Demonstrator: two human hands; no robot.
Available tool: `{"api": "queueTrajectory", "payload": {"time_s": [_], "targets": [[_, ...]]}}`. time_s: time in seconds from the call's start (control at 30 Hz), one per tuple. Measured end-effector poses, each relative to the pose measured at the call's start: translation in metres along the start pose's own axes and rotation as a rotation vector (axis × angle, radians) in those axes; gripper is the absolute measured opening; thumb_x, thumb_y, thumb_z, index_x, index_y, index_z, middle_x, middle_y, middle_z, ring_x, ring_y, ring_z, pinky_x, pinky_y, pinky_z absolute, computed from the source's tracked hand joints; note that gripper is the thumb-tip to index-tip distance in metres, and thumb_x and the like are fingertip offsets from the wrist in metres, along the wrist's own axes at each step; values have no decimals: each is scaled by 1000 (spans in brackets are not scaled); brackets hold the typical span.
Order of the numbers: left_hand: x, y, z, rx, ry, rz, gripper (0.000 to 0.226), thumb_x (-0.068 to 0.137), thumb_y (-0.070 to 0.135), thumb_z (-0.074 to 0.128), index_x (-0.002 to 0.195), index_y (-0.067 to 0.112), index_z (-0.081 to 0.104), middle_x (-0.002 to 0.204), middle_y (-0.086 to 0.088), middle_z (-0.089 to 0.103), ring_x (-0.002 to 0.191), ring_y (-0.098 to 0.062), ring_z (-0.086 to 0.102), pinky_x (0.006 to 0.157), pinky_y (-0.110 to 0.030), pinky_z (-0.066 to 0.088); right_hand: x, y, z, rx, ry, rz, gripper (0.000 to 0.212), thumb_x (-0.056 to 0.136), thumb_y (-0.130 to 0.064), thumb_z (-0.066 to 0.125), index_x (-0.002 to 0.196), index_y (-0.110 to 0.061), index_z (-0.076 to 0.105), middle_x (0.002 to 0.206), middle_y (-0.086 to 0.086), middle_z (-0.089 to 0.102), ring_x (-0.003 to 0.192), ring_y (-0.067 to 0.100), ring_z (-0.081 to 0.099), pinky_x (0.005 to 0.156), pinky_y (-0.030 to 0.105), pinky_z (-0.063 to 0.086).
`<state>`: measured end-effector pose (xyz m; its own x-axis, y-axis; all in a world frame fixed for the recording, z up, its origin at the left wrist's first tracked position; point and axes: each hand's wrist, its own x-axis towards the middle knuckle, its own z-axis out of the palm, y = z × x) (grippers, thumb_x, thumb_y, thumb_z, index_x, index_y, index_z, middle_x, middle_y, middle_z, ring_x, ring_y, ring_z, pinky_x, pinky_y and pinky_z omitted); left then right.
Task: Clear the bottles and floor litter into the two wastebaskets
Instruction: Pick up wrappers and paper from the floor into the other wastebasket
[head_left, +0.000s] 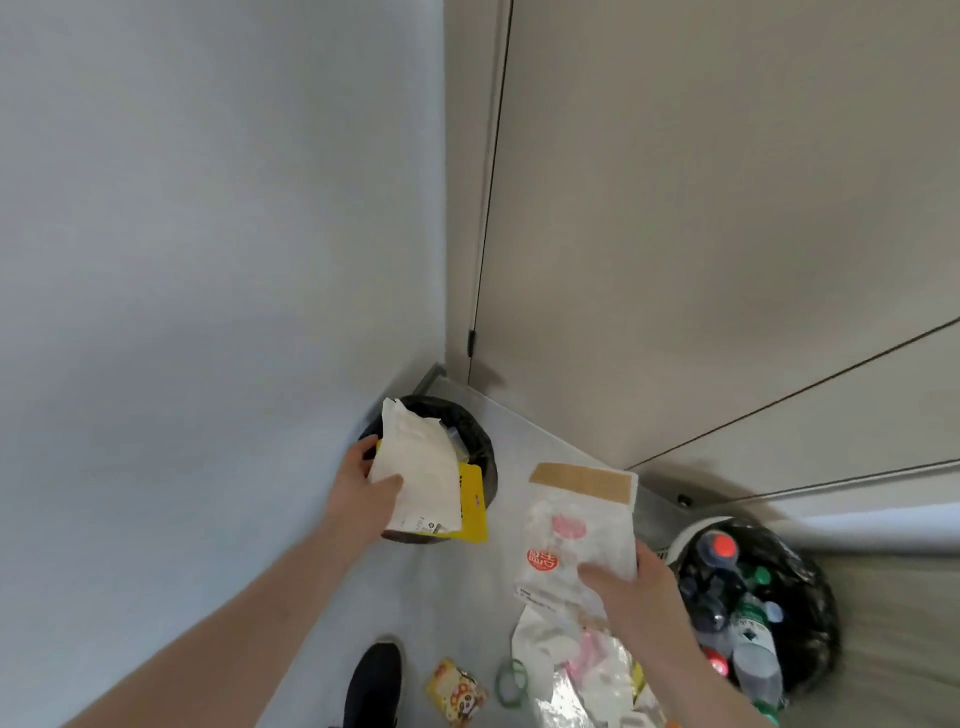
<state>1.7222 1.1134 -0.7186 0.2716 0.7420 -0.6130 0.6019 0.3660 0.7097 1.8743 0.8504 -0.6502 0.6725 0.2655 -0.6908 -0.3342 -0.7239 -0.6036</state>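
Here my left hand (366, 491) grips a white paper wrapper (418, 470) together with a yellow packet (472, 506) tucked behind it, thumb across the front and fingers curled round the back edge. Both sit right over the mouth of the black-lined wastebasket (475, 431) in the corner, just beyond my left hand, and the wrapper's upper end leans over the rim.

My right hand (631, 584) pinches a white paper bag (576, 525) by its lower right corner, thumb on the printed face. The bag has a tan strip across its top and a round red stamp near my thumb, and it stands upright between my two hands.

Just to the right of my right hand is the second wastebasket (810, 582), also lined in black, and it holds a heap of plastic bottles (748, 623), one with a red cap and some with green caps.

Below my right hand, on the pale floor (457, 582), lies a crumpled clear plastic bag (566, 660) with pink and white print. Beside it, toward my left arm, are a green rubber ring (511, 680) and a small yellow snack packet (456, 690). My black shoe (375, 680) is near the snack packet, under my left forearm.
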Motion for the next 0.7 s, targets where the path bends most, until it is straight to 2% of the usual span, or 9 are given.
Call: {"api": "queueTrajectory", "payload": {"time_s": [0.1, 0.17, 0.27, 0.3, 0.4, 0.5, 0.57, 0.63, 0.7], "targets": [[63, -20, 2, 76, -111, -57, 79, 83, 14, 73, 153, 18, 36, 139, -7, 59, 114, -31, 62, 93, -47, 56, 24, -1, 26, 96, 42, 82, 17, 82, -4, 71, 96, -14, 72, 88, 13, 76, 83, 30, 73, 74, 46, 61], [109, -55, -1, 243, -216, -116, 94, 71, 30, 77, 153, 18, 33, 138, -7, 60, 117, -28, 62, 94, -44, 56, 38, 1, 46, 150, 39, 134, 16, 82, -2, 71, 92, -14, 73, 91, 16, 75, 83, 31, 71, 71, 42, 58], [116, -65, -17, 452, -296, -146, 72, 79, 22, 66, 145, 15, 39, 130, -9, 60, 112, -26, 60, 81, -29, 54, 60, 0, 74, 209, 38, 190, 19, 82, -1, 71, 96, -14, 72, 94, 20, 73, 83, 30, 69, 69, 40, 55], [106, -57, -24, 509, -309, -111, 66, 83, 21, 63, 145, 14, 40, 132, -8, 58, 114, -26, 60, 82, -28, 52, 66, -2, 83, 225, 43, 204, 22, 83, -1, 71, 100, -14, 72, 94, 16, 74, 87, 31, 70, 70, 40, 56], [104, -58, -43, 621, -383, -41, 77, 79, 39, 62, 150, 20, 40, 146, -1, 49, 129, -23, 54, 88, -24, 44, 87, -10, 112, 293, 22, 250, 28, 84, -3, 71, 110, -14, 69, 101, 8, 76, 96, 33, 71, 74, 40, 60], [110, -64, -61, 702, -395, -8, 64, 84, 30, 60, 146, 27, 45, 145, 4, 50, 126, -16, 54, 90, -24, 47, 109, -27, 138, 338, 25, 275, 33, 83, -4, 72, 115, -12, 66, 104, 9, 74, 97, 32, 70, 82, 41, 61], [112, -67, -70, 724, -373, 21, 58, 88, 19, 58, 144, 28, 48, 140, 3, 53, 125, -16, 54, 99, -26, 45, 121, -40, 156, 361, 22, 295, 34, 83, -4, 72, 115, -11, 64, 103, 12, 73, 95, 32, 69, 75, 38, 58], [114, -68, -75, 747, -365, 54, 55, 89, 16, 57, 142, 27, 49, 138, 4, 55, 122, -17, 56, 99, -26, 43, 129, -53, 173, 351, 7, 300, 34, 83, -5, 72, 115, -10, 63, 102, 11, 72, 90, 29, 69, 63, 32, 55], [116, -72, -77, 743, -376, 69, 53, 91, 16, 56, 142, 27, 50, 139, 4, 55, 120, -16, 57, 98, -25, 43, 132, -61, 187, 304, -26, 299, 29, 84, -7, 74, 111, -11, 62, 95, 8, 69, 85, 25, 68, 58, 29, 51]]}}
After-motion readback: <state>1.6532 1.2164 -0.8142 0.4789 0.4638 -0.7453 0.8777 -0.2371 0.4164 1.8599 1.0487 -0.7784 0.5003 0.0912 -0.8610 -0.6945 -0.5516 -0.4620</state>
